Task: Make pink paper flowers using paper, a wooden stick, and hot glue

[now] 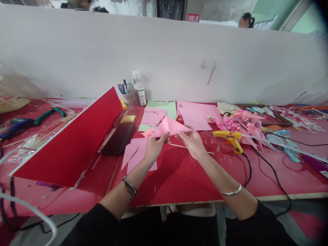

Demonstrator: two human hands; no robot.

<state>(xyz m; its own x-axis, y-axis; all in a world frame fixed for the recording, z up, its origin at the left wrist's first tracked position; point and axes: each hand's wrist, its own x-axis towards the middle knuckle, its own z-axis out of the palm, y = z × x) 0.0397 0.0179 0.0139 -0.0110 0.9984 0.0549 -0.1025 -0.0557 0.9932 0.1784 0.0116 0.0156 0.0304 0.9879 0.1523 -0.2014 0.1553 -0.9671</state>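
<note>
Between my two hands, just above the red table, is a folded piece of pink paper [174,126] with a crease near its middle. My left hand [156,145] pinches its lower left part, thumb in front. On the other side, my right hand [191,140] grips the lower right corner between thumb and fingers. Beneath my left forearm lie loose pink sheets [139,150]. Behind the held paper, more pink pieces [151,115] rest on a green sheet [169,106], and large pink sheets [197,114] lie to the right. A thin wooden stick [178,146] lies below my hands.
A yellow glue gun [232,137] with a black cord lies at right, near a heap of pink paper pieces [246,123]. A red board [74,143] leans at left beside a dark phone-like slab [118,139]. A pen cup [126,97] and bottle [139,90] stand by the white partition [166,58].
</note>
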